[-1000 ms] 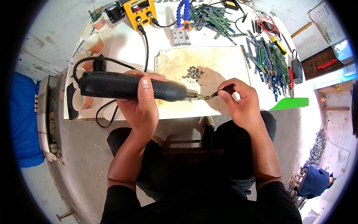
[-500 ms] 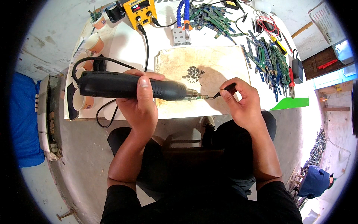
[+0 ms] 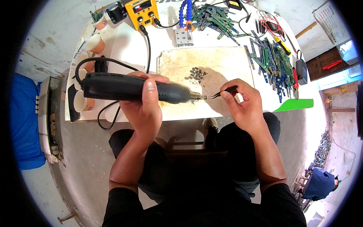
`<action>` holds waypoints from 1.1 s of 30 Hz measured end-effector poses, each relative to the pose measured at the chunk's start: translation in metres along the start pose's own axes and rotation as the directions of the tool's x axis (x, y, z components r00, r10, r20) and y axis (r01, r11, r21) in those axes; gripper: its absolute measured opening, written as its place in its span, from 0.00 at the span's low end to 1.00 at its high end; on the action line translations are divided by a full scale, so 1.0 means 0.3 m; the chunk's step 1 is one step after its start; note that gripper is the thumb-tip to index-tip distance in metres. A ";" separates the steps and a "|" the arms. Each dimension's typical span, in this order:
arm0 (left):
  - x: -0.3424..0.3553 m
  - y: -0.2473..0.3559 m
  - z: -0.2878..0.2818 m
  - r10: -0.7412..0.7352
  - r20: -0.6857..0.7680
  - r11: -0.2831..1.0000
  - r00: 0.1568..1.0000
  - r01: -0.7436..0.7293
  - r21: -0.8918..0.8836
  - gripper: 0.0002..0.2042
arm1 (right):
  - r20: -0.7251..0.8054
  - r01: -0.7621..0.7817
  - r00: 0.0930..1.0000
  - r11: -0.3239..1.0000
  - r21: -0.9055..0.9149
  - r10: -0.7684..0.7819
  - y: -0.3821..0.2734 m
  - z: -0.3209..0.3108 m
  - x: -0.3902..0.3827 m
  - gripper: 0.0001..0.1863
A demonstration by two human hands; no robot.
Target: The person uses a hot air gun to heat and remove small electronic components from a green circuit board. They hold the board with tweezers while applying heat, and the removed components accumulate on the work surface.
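My left hand point(image 3: 145, 102) is wrapped round the black handle of a hot air gun point(image 3: 117, 86), lying nearly level with its metal nozzle toward the right. Right at the nozzle's mouth is a small circuit board strip point(image 3: 204, 97), mostly hidden behind the gun. In my right hand point(image 3: 246, 104), black tweezers point(image 3: 229, 89) are pinched between thumb and fingers. Their thin bent tips are slightly apart and come close to the strip; whether they touch it I cannot tell. Just beyond, a cluster of small black chips point(image 3: 197, 73) lies on a stained tan work board point(image 3: 174, 56).
A yellow soldering station point(image 3: 140, 13) stands at the back left, its cables running forward. Paper cups point(image 3: 95, 44) line the left edge. Piles of circuit board strips point(image 3: 270, 62) lie right and far, near red-handled pliers point(image 3: 295, 77). A person point(image 3: 319, 184) sits at lower right.
The hot air gun has shifted slightly right in my left hand. My right hand and the tweezers have moved a little left, and less of the board strip shows.
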State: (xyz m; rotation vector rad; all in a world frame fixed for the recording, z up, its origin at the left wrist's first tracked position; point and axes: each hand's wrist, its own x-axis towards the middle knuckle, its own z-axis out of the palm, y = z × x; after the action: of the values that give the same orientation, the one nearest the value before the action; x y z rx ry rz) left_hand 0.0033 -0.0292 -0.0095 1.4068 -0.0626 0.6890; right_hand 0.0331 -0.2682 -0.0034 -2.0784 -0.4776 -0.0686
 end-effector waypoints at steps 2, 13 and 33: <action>0.000 -0.001 0.000 -0.002 0.008 1.000 1.000 0.002 -0.005 0.09 | -0.001 -0.003 1.000 1.000 0.009 0.003 0.001 0.002 0.000 0.03; 0.000 -0.011 -0.003 0.014 0.016 0.999 1.000 -0.013 -0.042 0.08 | 0.009 0.051 0.999 0.999 0.007 -0.051 0.001 0.000 0.002 0.03; -0.003 -0.012 -0.001 0.004 0.026 0.999 1.000 -0.003 -0.051 0.08 | 0.022 0.078 0.997 0.997 0.007 -0.079 0.005 0.000 0.004 0.04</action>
State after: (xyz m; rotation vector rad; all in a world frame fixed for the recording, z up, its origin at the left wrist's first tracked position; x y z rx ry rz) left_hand 0.0042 -0.0294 -0.0130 1.3671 -0.1023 0.6678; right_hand 0.0347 -0.2686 -0.0045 -2.0562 -0.5722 -0.0907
